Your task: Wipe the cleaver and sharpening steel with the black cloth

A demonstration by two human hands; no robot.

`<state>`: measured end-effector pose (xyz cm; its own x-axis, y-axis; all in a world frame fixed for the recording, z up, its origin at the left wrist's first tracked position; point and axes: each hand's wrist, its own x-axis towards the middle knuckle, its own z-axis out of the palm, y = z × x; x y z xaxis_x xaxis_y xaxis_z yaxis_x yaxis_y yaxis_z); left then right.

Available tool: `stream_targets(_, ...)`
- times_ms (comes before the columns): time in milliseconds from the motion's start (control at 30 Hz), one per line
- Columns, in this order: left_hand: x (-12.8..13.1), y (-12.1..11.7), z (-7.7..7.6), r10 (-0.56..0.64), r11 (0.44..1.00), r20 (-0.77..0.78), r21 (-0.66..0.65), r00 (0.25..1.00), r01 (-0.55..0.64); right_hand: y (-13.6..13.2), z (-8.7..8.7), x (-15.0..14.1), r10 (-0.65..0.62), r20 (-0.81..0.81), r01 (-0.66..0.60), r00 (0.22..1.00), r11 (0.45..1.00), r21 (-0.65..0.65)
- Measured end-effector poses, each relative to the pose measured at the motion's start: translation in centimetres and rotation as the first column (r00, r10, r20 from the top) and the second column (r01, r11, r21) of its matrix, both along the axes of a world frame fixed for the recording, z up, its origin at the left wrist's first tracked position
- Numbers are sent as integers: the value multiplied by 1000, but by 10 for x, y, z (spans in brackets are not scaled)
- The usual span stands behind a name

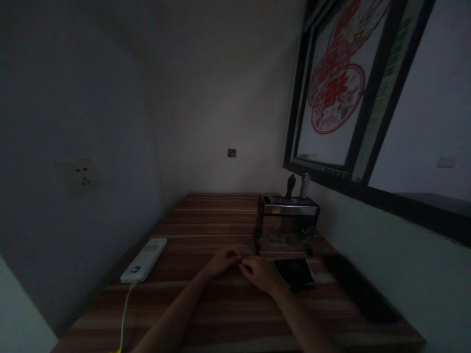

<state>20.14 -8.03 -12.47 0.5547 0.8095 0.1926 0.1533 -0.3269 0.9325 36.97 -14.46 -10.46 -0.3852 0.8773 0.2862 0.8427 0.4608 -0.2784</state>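
Note:
My left hand (222, 261) and my right hand (259, 272) meet fingertip to fingertip above the striped wooden table (221, 225). Both have curled fingers with thumb and fingertips pinched together. Whatever the fingertips hold, if anything, is too small and dark to make out. Just right of my right hand lies a flat black square packet (293, 273) with a pale edge. Behind it stands a dark-framed box (289, 228) with a see-through front and a shiny top band.
A white power bank (144, 261) with a lit display lies at the left, its white cable (124, 314) running to the front edge. A long black slab (358, 287) lies along the right wall. Two upright objects, one dark (290, 186), one silvery (305, 186), top the box.

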Motion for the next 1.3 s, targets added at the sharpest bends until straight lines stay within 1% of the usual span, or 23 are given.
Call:
stream_targets(233, 1, -1, 1, -4, 1000, -7, -17, 1000, 4, 1, 1, 2, 20, -45, -20, 999, 1000, 6)
stream_targets(467, 3, -5, 0, 16, 1000, 1, -10, 1000, -16, 2, 1, 4, 58, -151, -53, 987, 998, 38)
stream_targets(600, 4, -8, 1, 19, 1000, -28, 6, 999, -19, -3, 11, 10, 63, -247, -40, 967, 994, 99)
stream_targets(667, 5, -9, 1, 24, 1000, -42, 5, 999, -24, -9, 20, 20, 45, -324, 2, 945, 990, 141)
stream_targets(733, 6, -11, 1, 32, 999, -39, 16, 999, -32, -19, 30, 37, 9, -415, 77, 910, 979, 189)
stream_targets(833, 9, -16, 4, 83, 995, -28, 63, 996, -81, -37, 46, 76, -44, -542, 221, 839, 939, 265)
stream_targets(900, 13, -20, 9, 137, 985, 4, 105, 990, -137, -48, 57, 107, -117, -619, 330, 777, 913, 241)
stream_targets(967, 18, -23, 16, 170, 974, 63, 141, 983, -177, -52, 67, 139, -194, -678, 452, 709, 863, 226)
stream_targets(1033, 27, -24, 24, 194, 965, 131, 152, 972, -213, -49, 76, 168, -252, -754, 592, 607, 776, 218)
stream_targets(1067, 32, -23, 28, 208, 962, 167, 141, 964, -232, -44, 79, 180, -250, -777, 620, 578, 754, 218)
stream_targets(1100, 39, -22, 32, 224, 959, 201, 127, 954, -252, -36, 82, 190, -220, -810, 637, 544, 736, 228)
stream_targets(1133, 45, -18, 36, 244, 955, 234, 114, 941, -275, -27, 83, 200, -167, -838, 626, 520, 741, 242)
stream_targets(1167, 53, -14, 40, 262, 948, 263, 111, 929, -299, -16, 82, 207, -111, -852, 593, 511, 763, 256)
stream_targets(1200, 60, -9, 44, 277, 940, 280, 119, 919, -319, -4, 80, 214, -87, -854, 553, 514, 794, 252)
stream_targets(1267, 73, 3, 50, 303, 927, 287, 131, 909, -351, 21, 73, 224, -84, -847, 481, 526, 851, 214)
stream_targets(1300, 78, 9, 53, 314, 926, 276, 123, 908, -357, 32, 67, 227, -94, -839, 425, 536, 889, 172)
